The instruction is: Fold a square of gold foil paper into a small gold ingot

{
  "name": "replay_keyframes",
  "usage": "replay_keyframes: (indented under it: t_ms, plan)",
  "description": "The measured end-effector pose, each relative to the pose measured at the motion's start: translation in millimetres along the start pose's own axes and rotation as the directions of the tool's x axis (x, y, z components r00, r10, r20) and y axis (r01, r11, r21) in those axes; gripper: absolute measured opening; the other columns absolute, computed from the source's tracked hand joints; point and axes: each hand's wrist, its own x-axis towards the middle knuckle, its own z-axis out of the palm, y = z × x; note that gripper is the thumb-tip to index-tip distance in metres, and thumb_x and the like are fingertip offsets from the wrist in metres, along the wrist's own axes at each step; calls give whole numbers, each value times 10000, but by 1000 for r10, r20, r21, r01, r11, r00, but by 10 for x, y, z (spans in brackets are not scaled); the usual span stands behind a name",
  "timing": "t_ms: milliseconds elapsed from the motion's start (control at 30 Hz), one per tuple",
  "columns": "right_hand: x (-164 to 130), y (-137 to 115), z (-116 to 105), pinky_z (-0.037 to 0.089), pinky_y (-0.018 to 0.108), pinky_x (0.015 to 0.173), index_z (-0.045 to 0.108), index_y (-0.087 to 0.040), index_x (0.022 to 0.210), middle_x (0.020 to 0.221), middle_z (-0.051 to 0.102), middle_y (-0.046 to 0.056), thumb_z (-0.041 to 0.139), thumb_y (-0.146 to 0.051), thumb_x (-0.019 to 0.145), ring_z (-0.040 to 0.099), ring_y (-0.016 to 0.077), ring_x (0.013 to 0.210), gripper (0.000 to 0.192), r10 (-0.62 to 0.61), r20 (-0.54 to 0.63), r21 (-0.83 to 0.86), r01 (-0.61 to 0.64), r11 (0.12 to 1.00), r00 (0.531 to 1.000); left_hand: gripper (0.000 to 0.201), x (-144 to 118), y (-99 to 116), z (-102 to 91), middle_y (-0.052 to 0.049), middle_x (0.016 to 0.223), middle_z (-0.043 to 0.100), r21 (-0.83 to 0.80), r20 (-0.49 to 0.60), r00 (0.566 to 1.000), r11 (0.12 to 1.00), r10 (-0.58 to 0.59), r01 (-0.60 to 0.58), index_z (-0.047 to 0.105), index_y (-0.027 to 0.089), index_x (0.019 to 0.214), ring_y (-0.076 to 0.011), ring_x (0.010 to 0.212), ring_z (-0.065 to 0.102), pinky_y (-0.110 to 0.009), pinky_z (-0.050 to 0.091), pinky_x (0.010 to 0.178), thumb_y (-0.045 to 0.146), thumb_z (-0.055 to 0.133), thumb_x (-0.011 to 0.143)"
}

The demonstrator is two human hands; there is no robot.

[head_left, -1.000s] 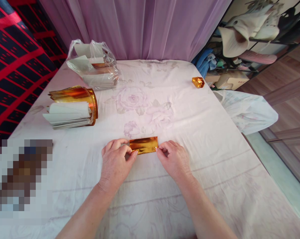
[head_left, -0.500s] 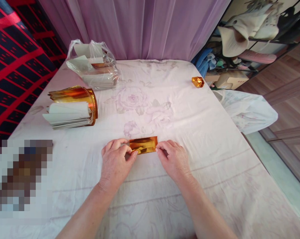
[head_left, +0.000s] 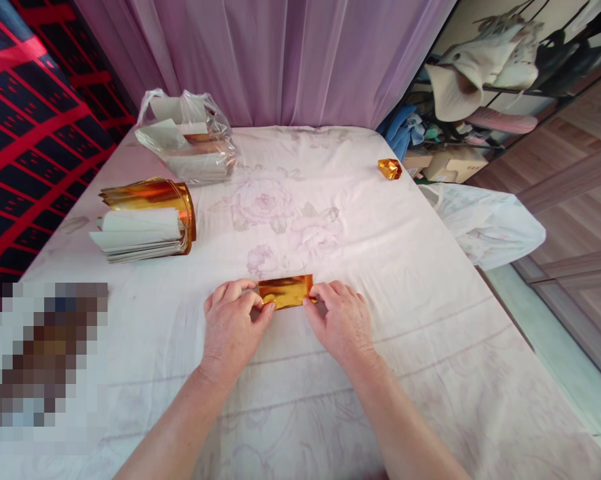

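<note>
Since a second ago the right hand (head_left: 339,322) has slid leftward along the gold foil strip (head_left: 285,291), so less of the strip shows between the hands; the left hand (head_left: 233,325) has kept its place. The view has also tipped slightly, which shifts everything on the table a little.

The left hand pinches the strip's left end between thumb and forefinger; the right hand pinches the right end with curled fingers. The strip lies flat on the white floral cloth (head_left: 430,320), at about 6 o'clock of the table's centre, near the front edge. Its long axis runs 9 to 3 o'clock, one end under each hand.

At 10 o'clock a clear plastic bag (head_left: 188,137) holds a stack of pale sheets with some gold among them. Nearer, at 9 o'clock, a loose bundle of gold and white sheets (head_left: 145,219) lies on its side, bound in a ring. A small folded gold piece (head_left: 389,169) sits at 2 o'clock by the table's right edge
</note>
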Motion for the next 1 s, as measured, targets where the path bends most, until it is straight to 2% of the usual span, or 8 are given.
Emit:
replay_keyframes:
  t_ms: [133,267,467,700,1000]
  plan:
    - [-3,-58,17,290,322,679,642,-233,830,822,649,38,657,-472,851,568,209,772,240,17,-28,-55,-19,998,999,161,0,-4,2,-39,1111,681,1,1,1000,1000,6,-6,647,238,681,-277,1053,567,-450,423,881,298,684,825]
    - [0,-100,29,285,327,674,632,-230,822,809,637,40,678,-501,831,566,220,773,275,51,-29,-90,-53,995,998,153,1,-4,-4,-43,1121,678,0,6,1000,1000,5,-5,647,238,690,-280,1066,561,-452,419,888,297,682,827]
    - [-1,-53,39,302,322,687,626,-236,844,839,650,32,668,-411,849,570,209,797,181,45,-42,-35,-47,998,998,162,7,-8,2,-43,1121,679,-5,6,1000,1000,9,-9,649,241,679,-280,1057,563,-459,415,892,297,668,830]
    - [14,33,6,314,307,697,649,-249,847,849,668,-1,646,-276,862,593,185,802,31,70,39,82,-73,994,997,170,8,-14,3,-46,1116,680,-4,10,1000,1000,14,-14,649,239,675,-283,1051,564,-455,418,873,299,665,833]
    - [4,117,18,342,297,711,684,-262,906,910,689,2,540,-142,886,614,170,854,188,7,48,137,-14,990,999,163,9,-12,-1,-45,1117,681,-1,13,1000,1000,6,-6,652,239,675,-283,1053,564,-457,416,883,294,671,826]
